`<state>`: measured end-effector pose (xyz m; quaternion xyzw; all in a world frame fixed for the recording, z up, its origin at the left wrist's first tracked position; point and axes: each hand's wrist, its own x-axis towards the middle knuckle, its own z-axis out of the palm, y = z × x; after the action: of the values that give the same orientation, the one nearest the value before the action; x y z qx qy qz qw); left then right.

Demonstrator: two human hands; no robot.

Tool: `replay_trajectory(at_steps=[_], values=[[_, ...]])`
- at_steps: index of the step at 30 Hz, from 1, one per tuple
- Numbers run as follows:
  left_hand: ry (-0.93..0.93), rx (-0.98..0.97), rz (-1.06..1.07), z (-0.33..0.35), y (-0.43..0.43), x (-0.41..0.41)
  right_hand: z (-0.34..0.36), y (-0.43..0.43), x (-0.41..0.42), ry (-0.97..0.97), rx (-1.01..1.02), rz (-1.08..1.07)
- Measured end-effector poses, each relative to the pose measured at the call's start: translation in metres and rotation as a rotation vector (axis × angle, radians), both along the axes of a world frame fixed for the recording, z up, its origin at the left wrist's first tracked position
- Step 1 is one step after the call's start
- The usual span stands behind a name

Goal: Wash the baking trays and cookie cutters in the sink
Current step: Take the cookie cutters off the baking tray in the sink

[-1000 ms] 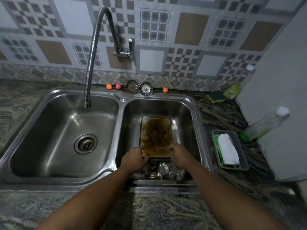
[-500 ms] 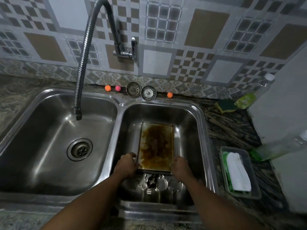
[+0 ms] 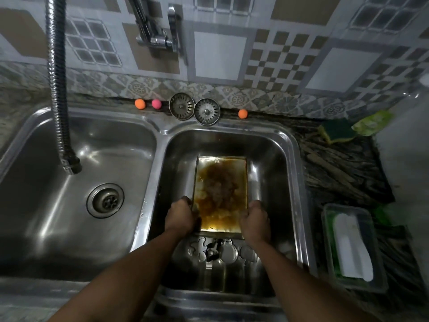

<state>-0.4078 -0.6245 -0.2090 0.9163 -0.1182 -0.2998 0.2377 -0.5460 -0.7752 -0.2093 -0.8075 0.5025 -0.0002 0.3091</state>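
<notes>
Both arms reach into the right basin, left hand and right hand clamped on the near corners of the tray (brown-stained), above the cutters.

Patterned tile wall, marbled dark countertop, dim light

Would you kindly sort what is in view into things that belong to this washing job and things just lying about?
Belongs to the job:
- rectangular metal baking tray with brown residue, gripped by left hand and right hand
- shaped metal cookie cutters
- stainless steel right sink basin
- green scrubbing sponge

Lying about:
- three small orange and pink balls
- two round metal sink strainers
</notes>
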Motion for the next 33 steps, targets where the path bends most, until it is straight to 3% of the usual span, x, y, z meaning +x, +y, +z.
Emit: replay_trajectory(at_steps=[4, 9, 13, 27, 30, 33], values=[[0.043, -0.126, 0.082, 0.016, 0.0, 0.006, 0.014, 0.006, -0.004, -0.156, -0.002, -0.003], [0.12, -0.434, 0.1, 0.047, 0.005, 0.011, 0.038, 0.005, -0.011, -0.287, 0.048, -0.021], [0.172, -0.695, -0.006, 0.075, 0.005, 0.008, 0.062, 0.003, -0.012, -0.303, -0.011, 0.021], [0.184, -0.853, -0.03, 0.135, 0.002, -0.009, 0.144, -0.017, -0.043, -0.412, -0.121, -0.039], [0.177, -0.886, -0.039, 0.135, 0.002, -0.011, 0.151, -0.039, -0.084, -0.323, -0.329, -0.14], [0.186, -0.891, -0.027, 0.131, 0.004, -0.01, 0.144, -0.061, -0.132, -0.064, -0.423, -0.179]])
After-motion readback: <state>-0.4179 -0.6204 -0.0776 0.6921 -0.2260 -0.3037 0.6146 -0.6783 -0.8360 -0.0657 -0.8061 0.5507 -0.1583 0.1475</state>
